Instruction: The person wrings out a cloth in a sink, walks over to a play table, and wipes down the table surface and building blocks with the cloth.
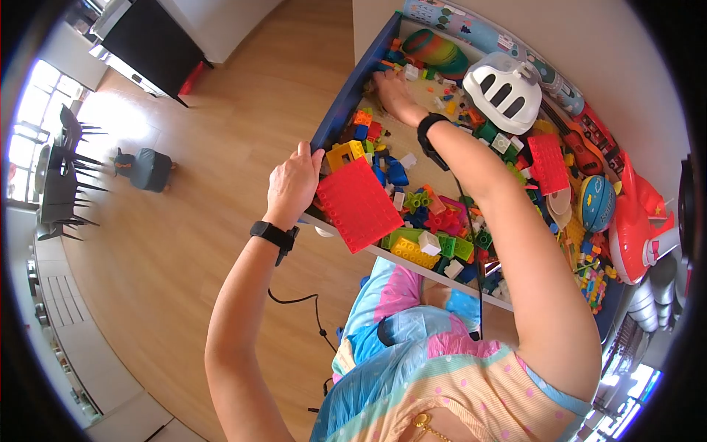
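Note:
My left hand point(292, 184) grips the rim of a blue-sided, shallow drawer point(342, 110) at its near left corner, beside a large red building plate point(359, 205). My right hand point(394, 94) reaches down inside the drawer near its far left side, fingers bent together among small pieces; what they hold is hidden. A white brick point(411, 72) lies just beside that hand. Loose bricks in many colours fill much of the drawer, including yellow point(414, 252) and orange point(362, 118) ones. A green-and-orange cup-like toy point(434, 53) lies beyond my right hand.
Toward the drawer's far side are a white slotted toy point(503, 93), a second red plate point(549, 163), a small guitar point(583, 151), a blue ball point(596, 203) and a red-and-white toy point(635, 228). A black cable point(480, 280) hangs from my right wrist across the drawer.

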The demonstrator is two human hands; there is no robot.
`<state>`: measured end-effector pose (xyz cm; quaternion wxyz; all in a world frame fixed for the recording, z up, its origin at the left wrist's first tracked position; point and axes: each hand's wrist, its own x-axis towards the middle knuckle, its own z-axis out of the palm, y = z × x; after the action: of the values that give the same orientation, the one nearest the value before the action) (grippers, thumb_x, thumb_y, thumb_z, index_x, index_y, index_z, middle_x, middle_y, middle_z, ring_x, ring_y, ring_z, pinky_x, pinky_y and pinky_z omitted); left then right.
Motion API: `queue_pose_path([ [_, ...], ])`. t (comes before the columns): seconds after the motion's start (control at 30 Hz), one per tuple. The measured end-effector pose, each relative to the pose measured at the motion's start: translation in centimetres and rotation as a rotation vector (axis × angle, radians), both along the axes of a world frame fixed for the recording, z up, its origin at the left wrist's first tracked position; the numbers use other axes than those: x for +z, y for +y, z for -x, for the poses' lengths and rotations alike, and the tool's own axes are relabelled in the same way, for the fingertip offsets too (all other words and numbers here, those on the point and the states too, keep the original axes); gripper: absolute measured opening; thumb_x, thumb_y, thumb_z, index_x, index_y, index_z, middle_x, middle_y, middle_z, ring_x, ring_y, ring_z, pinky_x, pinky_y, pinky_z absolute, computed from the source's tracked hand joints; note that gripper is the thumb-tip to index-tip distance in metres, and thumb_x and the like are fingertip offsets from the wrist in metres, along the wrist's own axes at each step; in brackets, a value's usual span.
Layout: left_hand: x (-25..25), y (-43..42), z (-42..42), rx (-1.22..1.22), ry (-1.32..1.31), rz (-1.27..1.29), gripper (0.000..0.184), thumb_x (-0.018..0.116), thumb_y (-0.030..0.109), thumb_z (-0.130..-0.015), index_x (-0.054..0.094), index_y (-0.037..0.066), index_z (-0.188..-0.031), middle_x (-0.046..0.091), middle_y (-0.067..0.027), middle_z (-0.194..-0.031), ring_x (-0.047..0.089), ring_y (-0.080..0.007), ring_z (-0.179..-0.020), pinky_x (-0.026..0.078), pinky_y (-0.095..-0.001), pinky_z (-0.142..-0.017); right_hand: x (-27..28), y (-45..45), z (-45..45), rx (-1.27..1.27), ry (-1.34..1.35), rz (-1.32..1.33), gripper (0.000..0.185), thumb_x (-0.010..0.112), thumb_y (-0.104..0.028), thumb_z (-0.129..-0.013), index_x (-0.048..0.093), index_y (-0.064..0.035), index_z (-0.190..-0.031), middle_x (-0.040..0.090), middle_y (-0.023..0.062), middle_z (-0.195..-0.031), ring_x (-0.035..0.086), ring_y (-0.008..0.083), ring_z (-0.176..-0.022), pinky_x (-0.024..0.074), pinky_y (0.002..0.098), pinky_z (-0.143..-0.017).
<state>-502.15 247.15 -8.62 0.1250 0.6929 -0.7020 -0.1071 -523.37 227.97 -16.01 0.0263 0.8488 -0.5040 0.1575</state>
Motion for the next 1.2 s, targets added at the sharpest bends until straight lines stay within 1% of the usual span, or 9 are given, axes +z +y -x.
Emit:
queue_pose_path([
  [0.1, 0.1, 0.2, 0.0, -0.005, -0.022, -0.009, 0.035, 0.036, 0.035, -0.097, 0.047, 0.002, -0.092, 0.062, -0.0201, -0.08, 0.061, -0.0387, -0.069, 0.049, -0.0477, -0.06, 0.4, 0.2, -0.7, -0.06, 0.034, -0.006, 0.032, 0.05, -0.003, -0.08, 0.051, -0.0027, -0.112, 0.054, 0.0223, -0.11, 0.049, 0.0464, -0.103, 0.0396, 0.0466, -0.091],
  [0.4, -0.6, 0.3, -0.5, -0.036, 0.016, 0.074, 0.036, 0.036, 0.037, -0.097, 0.047, 0.002, -0.096, 0.062, -0.0225, -0.073, 0.06, -0.0409, -0.069, 0.048, -0.0498, -0.061, 0.9, 1.4, 3.8, 0.133, 0.016, -0.006, 0.016, 0.048, -0.001, -0.075, 0.063, 0.0014, -0.078, 0.061, 0.0264, -0.079, 0.062, 0.0378, -0.079, 0.0471, 0.0482, -0.072],
  [0.63, -0.7, 0.3, -0.5, -0.031, 0.03, 0.075, 0.036, 0.037, 0.036, -0.097, 0.048, 0.002, -0.094, 0.062, -0.0215, -0.072, 0.061, -0.0392, -0.067, 0.049, -0.0475, -0.06, 1.6, 2.9, 8.4, 0.069, 0.093, -0.331, 0.02, 0.046, -0.006, -0.077, 0.062, -0.0007, -0.087, 0.062, 0.0254, -0.089, 0.06, 0.0414, -0.085, 0.047, 0.0485, -0.073],
  [0.73, -0.9, 0.2, -0.6, -0.033, 0.042, 0.093, 0.036, 0.037, 0.036, -0.097, 0.049, 0.002, -0.096, 0.062, -0.0209, -0.071, 0.061, -0.0384, -0.066, 0.05, -0.0467, -0.059, 6.3, 3.6, 7.5, -0.041, 0.108, -0.341, 0.021, 0.048, -0.009, -0.076, 0.063, -0.0045, -0.09, 0.063, 0.0222, -0.092, 0.06, 0.0402, -0.086, 0.0469, 0.0479, -0.073],
  [0.87, -0.8, 0.2, -0.7, -0.036, 0.041, 0.073, 0.036, 0.038, 0.036, -0.097, 0.049, 0.002, -0.097, 0.062, -0.0203, -0.07, 0.061, -0.038, -0.066, 0.05, -0.0463, -0.059, 4.8, 0.5, 5.0, 0.057, -0.096, -0.19, 0.023, 0.054, -0.023, -0.08, 0.062, -0.0065, -0.093, 0.064, 0.0198, -0.092, 0.061, 0.0373, -0.088, 0.0478, 0.046, -0.074],
  [0.9, -0.6, 0.2, -0.6, -0.03, 0.044, 0.072, 0.036, 0.038, 0.036, -0.097, 0.049, 0.002, -0.096, 0.062, -0.0205, -0.07, 0.061, -0.0383, -0.066, 0.05, -0.0466, -0.059, 3.9, -0.3, 3.7, 0.038, 0.021, -0.352, 0.033, 0.056, -0.034, -0.082, 0.062, -0.0058, -0.1, 0.063, 0.0194, -0.095, 0.06, 0.036, -0.091, 0.0478, 0.044, -0.077],
  [1.0, -0.6, 0.1, -0.5, -0.02, 0.041, 0.082, 0.036, 0.037, 0.037, -0.097, 0.048, 0.002, -0.094, 0.062, -0.021, -0.071, 0.061, -0.0394, -0.066, 0.049, -0.0476, -0.059, -1.3, 0.0, 2.4, 0.277, 0.252, 0.366, 0.042, 0.054, -0.041, -0.085, 0.061, -0.0044, -0.105, 0.063, 0.0199, -0.095, 0.06, 0.0355, -0.09, 0.0476, 0.0421, -0.081],
  [1.1, -0.7, 0.1, -0.4, -0.026, 0.029, 0.093, 0.037, 0.037, 0.037, -0.096, 0.048, 0.002, -0.093, 0.062, -0.0215, -0.072, 0.061, -0.0403, -0.067, 0.049, -0.049, -0.061, -2.3, -0.2, 2.1, 0.088, -0.033, 0.278, 0.036, 0.055, -0.033, -0.084, 0.061, -0.0042, -0.105, 0.063, 0.0196, -0.092, 0.06, 0.0367, -0.091, 0.0473, 0.043, -0.081],
  [1.2, -0.6, 0.3, -0.4, -0.022, 0.025, 0.072, 0.036, 0.037, 0.037, -0.096, 0.048, 0.003, -0.094, 0.062, -0.0219, -0.072, 0.061, -0.0407, -0.068, 0.048, -0.0498, -0.061, -0.3, 0.1, 3.2, 0.115, -0.007, -0.119, 0.033, 0.056, -0.026, -0.082, 0.061, -0.0042, -0.106, 0.063, 0.0205, -0.093, 0.059, 0.0383, -0.092, 0.0472, 0.0431, -0.082],
])
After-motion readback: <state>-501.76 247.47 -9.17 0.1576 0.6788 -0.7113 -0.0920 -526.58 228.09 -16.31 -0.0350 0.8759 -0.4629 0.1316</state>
